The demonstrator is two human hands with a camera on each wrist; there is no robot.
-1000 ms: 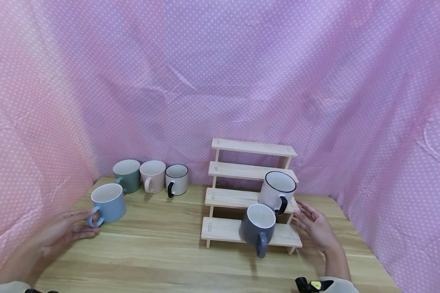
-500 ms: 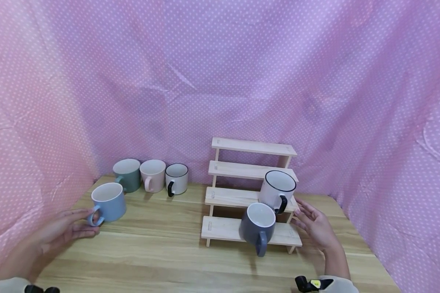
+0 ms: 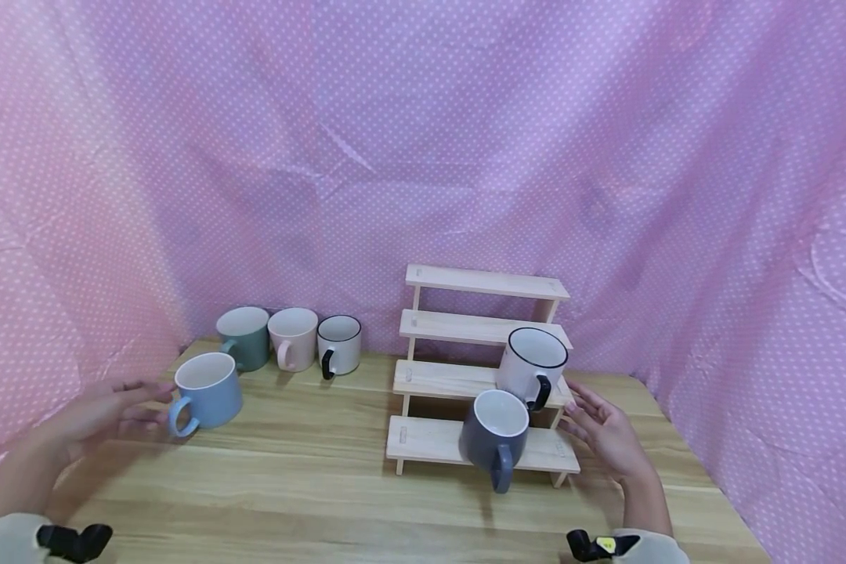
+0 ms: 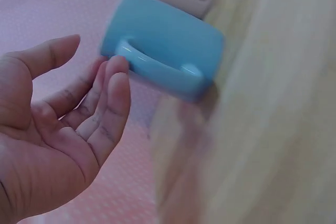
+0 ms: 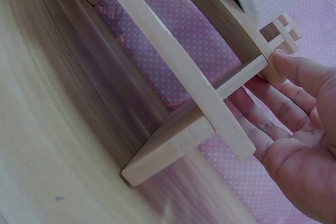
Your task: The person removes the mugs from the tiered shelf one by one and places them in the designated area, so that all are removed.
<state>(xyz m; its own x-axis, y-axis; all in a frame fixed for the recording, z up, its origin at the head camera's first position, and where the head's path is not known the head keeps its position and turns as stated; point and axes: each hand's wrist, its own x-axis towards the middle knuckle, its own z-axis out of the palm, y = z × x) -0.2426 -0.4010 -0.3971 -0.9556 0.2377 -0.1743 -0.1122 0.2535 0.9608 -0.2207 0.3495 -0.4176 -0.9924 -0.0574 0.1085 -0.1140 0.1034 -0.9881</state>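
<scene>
My left hand [image 3: 116,411] is just left of a light blue mug [image 3: 211,395] standing on the table, its fingers loose and holding nothing. In the left wrist view, the fingertips [image 4: 116,66] overlap the end of the mug's handle [image 4: 157,69], with the thumb apart. At the right, my right hand [image 3: 609,439] holds the end of a four-step wooden display rack [image 3: 430,442]. Its thumb [image 5: 294,66] lies at a shelf's end, with the fingers behind the side support. A white black-rimmed mug [image 3: 529,372] sits on the second step up, above a dark grey mug [image 3: 489,442] on the lowest step.
At the table's back left stand a green mug [image 3: 252,345], a pale pink mug [image 3: 298,345] and a smaller white mug [image 3: 345,352] with a black handle. Behind them hangs a pink dotted curtain [image 3: 366,196]. The rack's two upper steps [image 3: 486,282] carry nothing.
My left hand has let go of the blue mug's handle and drawn slightly left. The mug stays in place. The right hand and the rack look unchanged.
</scene>
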